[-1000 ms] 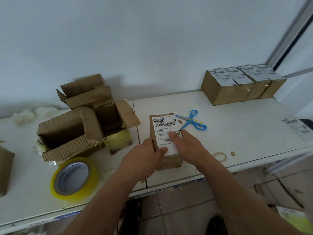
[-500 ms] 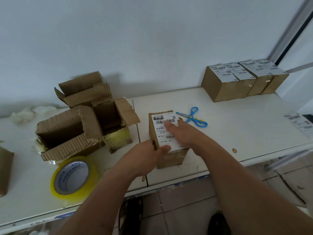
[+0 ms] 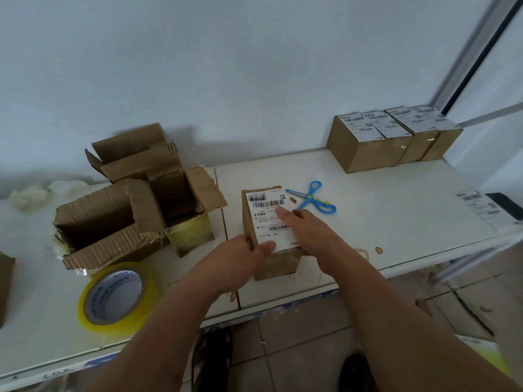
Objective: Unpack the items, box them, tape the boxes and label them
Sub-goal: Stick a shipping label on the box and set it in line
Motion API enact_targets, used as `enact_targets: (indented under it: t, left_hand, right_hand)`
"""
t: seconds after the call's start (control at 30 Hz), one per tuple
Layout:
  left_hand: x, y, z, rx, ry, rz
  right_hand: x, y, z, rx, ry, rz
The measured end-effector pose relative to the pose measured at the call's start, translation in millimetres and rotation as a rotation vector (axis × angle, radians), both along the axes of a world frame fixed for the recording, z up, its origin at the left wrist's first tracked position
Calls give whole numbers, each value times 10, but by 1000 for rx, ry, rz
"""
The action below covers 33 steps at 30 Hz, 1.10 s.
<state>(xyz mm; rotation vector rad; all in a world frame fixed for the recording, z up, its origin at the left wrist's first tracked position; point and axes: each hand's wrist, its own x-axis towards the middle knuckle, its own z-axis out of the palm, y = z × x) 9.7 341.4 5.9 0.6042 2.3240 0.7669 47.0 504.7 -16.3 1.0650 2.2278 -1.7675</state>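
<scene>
Your small box [image 3: 276, 261] stands near the counter's [image 3: 396, 210] front edge. Your left hand [image 3: 240, 258] holds its left side, thumb on the label [image 3: 268, 219]; your right hand [image 3: 308, 230] presses flat, fingers straight, on the label. Scissors [image 3: 311, 198] lie just behind; open counter stretches right toward the labelled boxes [image 3: 393, 137].

A small box [image 3: 271, 261] stands near the front edge of the tabletop [image 3: 396, 210], a label [image 3: 268, 219] on its top. Scissors [image 3: 312, 197] lie just behind it to the right. Opened cartons [image 3: 135, 199] sit to its left, a tape roll [image 3: 114, 297] before them. Labelled boxes [image 3: 393, 137] fill the back right corner; loose labels [image 3: 486, 207] lie at the right edge.
</scene>
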Motion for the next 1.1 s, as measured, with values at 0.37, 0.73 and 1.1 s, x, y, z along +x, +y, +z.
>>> enact_targets:
  t: [0.37,0.73,1.1]
  left_hand:
    - [15,-53,-42,38,15,-18]
    - [119,-56,-59,10,279,-44]
    - [-156,665,122,-293,1056,-484]
  right_hand:
    - [409,-95,-80,-127,-19,49]
    - [475,-100,-74,-258,95,-35]
    - [339,632,47,-162,167,-240]
